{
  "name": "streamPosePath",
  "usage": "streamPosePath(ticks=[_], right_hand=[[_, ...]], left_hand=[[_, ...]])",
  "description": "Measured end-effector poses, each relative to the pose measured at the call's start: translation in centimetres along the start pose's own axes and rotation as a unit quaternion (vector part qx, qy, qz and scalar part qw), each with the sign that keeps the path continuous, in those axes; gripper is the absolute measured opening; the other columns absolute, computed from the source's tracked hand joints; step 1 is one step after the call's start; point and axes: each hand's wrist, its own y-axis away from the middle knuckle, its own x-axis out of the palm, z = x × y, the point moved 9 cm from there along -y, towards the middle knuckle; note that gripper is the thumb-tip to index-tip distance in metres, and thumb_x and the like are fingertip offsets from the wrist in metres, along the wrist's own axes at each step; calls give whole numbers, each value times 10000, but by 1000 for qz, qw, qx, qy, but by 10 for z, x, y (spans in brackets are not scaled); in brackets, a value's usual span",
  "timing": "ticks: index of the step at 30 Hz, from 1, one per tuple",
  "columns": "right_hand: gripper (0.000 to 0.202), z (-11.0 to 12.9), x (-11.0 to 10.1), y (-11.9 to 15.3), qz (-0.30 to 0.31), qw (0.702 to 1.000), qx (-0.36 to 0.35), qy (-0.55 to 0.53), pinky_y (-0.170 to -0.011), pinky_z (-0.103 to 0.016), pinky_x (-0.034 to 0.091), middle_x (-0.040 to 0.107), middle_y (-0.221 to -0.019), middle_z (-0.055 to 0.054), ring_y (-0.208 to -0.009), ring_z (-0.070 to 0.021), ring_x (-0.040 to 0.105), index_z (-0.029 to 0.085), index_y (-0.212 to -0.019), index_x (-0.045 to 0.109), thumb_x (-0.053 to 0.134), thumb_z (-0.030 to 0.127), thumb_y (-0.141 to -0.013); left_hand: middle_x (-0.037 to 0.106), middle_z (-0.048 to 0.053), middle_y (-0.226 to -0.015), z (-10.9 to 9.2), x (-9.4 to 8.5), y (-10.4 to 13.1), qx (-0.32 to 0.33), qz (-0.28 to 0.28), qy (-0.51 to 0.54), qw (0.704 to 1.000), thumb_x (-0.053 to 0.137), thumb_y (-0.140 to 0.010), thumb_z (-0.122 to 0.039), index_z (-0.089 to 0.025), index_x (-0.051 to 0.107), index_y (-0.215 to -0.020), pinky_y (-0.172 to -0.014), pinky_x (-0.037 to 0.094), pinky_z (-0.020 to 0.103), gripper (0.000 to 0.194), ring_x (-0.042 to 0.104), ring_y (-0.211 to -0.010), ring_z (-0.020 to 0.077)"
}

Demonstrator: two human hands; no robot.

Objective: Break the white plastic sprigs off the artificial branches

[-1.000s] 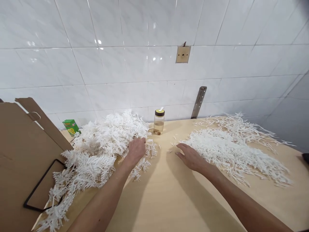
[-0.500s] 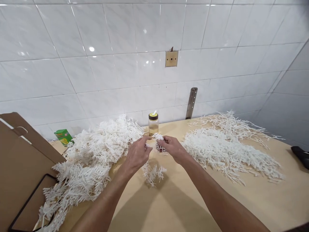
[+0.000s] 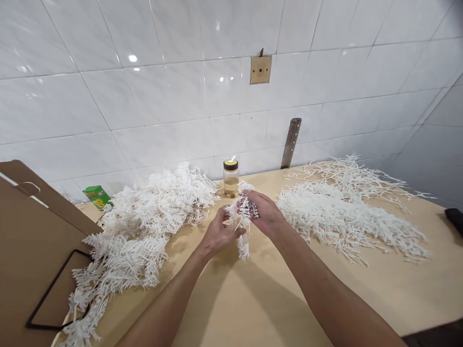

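Between my hands, over the middle of the table, is a white branching plastic sprig [image 3: 243, 222] with many fine tips. My left hand [image 3: 218, 233] grips it from the left, thumb and fingers curled round its stem. My right hand [image 3: 265, 212] has its fingers closed on the upper right part of the white pieces. One end of the sprig hangs below my left thumb. A fluffy heap of white sprigs [image 3: 155, 207] lies to the left. On the right is a flatter pile of thin white branched stems [image 3: 343, 219].
A clear jar [image 3: 230, 180] with a dark-rimmed yellow lid and pale liquid stands just behind my hands. At the left are a cardboard box [image 3: 39, 241], a black wire frame [image 3: 54, 289] and a small green box [image 3: 97, 196]. A metal bracket [image 3: 291, 143] leans against the tiled wall.
The hanging sprig has been raised from near the tabletop and gathered between my hands. My left hand has turned palm-up beneath it. The view has tilted slightly downward.
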Motion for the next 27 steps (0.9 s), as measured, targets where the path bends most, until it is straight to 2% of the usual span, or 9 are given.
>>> streamPosePath(ticks=[4, 8, 11, 13, 15, 17, 18, 22, 27], right_hand=[[265, 9, 12, 1, 43, 999, -23, -20, -599, -284, 476, 616, -666, 0, -619, -144, 581, 168, -791, 647, 772, 383, -700], [261, 44, 6, 4, 23, 996, -88, -13, -616, -291, 494, 614, -640, 11, -588, -139, 583, 176, -800, 649, 774, 384, -705], [285, 58, -6, 7, -8, 995, -104, 9, -590, -276, 490, 606, -630, 18, -572, -130, 574, 181, -789, 647, 800, 396, -679], [312, 58, -14, 8, -16, 996, -90, 21, -549, -258, 473, 589, -606, 26, -548, -120, 557, 181, -788, 647, 817, 409, -658], [340, 57, -23, 8, -26, 996, -80, 35, -510, -239, 450, 569, -574, 36, -518, -107, 537, 180, -774, 639, 834, 420, -632], [363, 58, -36, 8, -53, 994, -87, 49, -478, -226, 427, 552, -546, 44, -495, -99, 521, 184, -750, 622, 843, 437, -612], [372, 59, -43, 8, -68, 992, -93, 55, -470, -222, 421, 548, -538, 46, -491, -98, 520, 187, -741, 612, 845, 445, -608], [404, 56, -61, 3, -99, 987, -109, 67, -474, -226, 434, 552, -528, 46, -494, -106, 539, 194, -727, 589, 844, 481, -602], [430, 40, -72, -6, -136, 984, -87, 75, -423, -205, 401, 533, -501, 56, -461, -91, 523, 184, -696, 587, 855, 495, -571]], left_hand=[[685, 55, -922, 0, 22, -11, -15, 8, 131, 991, 744, -698, -360, -142, 658, -1012, -800, 476, 309, 391, 622, -857, 194], [578, -15, -648, 9, 22, -13, -78, 37, 75, 993, 711, -691, -295, -139, 691, -870, -588, 400, 251, 238, 506, -590, 123], [554, -17, -651, 5, 9, -11, -51, 66, -49, 995, 657, -742, -325, -159, 676, -747, -585, 390, 250, 167, 493, -598, 122], [537, 2, -662, 2, -10, -10, -32, 35, -183, 982, 637, -768, -426, -163, 624, -624, -570, 391, 267, 299, 486, -594, 136], [591, 55, -828, -7, -28, -8, 15, -10, -277, 961, 634, -772, -495, -166, 617, -612, -635, 435, 300, 366, 540, -710, 177], [617, 88, -978, -17, -35, -4, 72, -7, -316, 946, 615, -804, -472, -176, 659, -688, -760, 460, 325, 321, 573, -897, 225], [622, 91, -1043, -17, -37, -3, 83, 10, -325, 942, 591, -829, -444, -181, 681, -734, -800, 458, 328, 294, 578, -938, 225], [697, 47, -910, -7, -48, 1, 49, 54, -322, 944, 490, -895, -388, -209, 720, -883, -778, 448, 310, 291, 613, -833, 197], [691, 21, -746, 3, -63, 10, -62, 56, -179, 980, 583, -824, -503, -191, 738, -786, -687, 454, 279, 350, 602, -699, 177]])
